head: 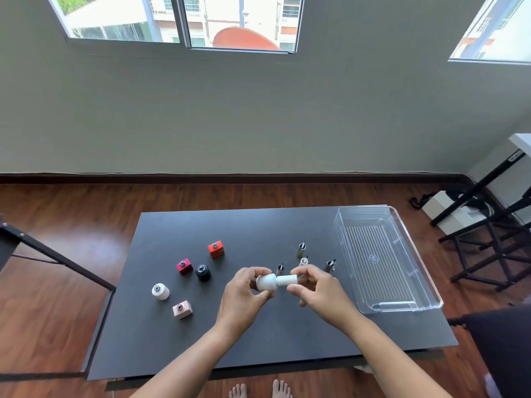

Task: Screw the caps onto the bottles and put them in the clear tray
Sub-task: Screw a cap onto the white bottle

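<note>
Item: white bottle [265, 282], small, rigid, likely light and slick. We grasp its body in our left hand [244, 294]; right hand [316, 291], at three o'clock, pinches the white cap [287, 280].

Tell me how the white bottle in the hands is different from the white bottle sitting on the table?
The held white bottle lies sideways between the left hand and right hand; the table's white bottle stands upright, untouched. The held one has a white cap at its neck; the standing one's neck is open. Both are small, white and rounded.
</note>
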Available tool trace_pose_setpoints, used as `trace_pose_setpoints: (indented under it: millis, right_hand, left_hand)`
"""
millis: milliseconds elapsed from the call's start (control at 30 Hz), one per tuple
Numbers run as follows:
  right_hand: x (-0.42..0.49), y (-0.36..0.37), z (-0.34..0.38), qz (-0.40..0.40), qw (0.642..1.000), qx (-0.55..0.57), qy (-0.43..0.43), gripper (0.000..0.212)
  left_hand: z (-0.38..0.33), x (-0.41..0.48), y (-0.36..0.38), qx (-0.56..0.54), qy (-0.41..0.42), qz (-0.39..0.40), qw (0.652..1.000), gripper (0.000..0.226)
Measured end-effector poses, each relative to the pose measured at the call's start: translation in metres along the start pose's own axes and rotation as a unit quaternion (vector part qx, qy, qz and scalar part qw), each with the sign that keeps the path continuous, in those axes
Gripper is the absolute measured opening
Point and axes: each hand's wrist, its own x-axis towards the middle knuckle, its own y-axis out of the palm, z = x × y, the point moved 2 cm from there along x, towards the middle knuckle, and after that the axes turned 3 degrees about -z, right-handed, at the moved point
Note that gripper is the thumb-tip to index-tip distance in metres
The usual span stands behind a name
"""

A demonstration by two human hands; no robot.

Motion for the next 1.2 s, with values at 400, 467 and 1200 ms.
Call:
trace_pose_setpoints:
  millis: [400,467,1200]
  right_hand:
    - [-0.001,0.000,0.001,-0.004,0.999,-0.039,-0.007,0.042]
    - [-0.002,0.000,0.004,-0.008,0.999,-0.031,-0.024,0.036]
    - [-0.006,-0.002,0.010,0.013,0.998,-0.062,0.007,0.028]
  left_hand:
    - [-0.004,-0.001,-0.002,0.007,0.004,0.005,1.000,0.036]
    - [-0.004,-0.001,-0.001,0.007,0.004,0.008,1.000,0.035]
    - [-0.002,-0.004,0.005,0.021,0.022,0.021,0.999,0.037]
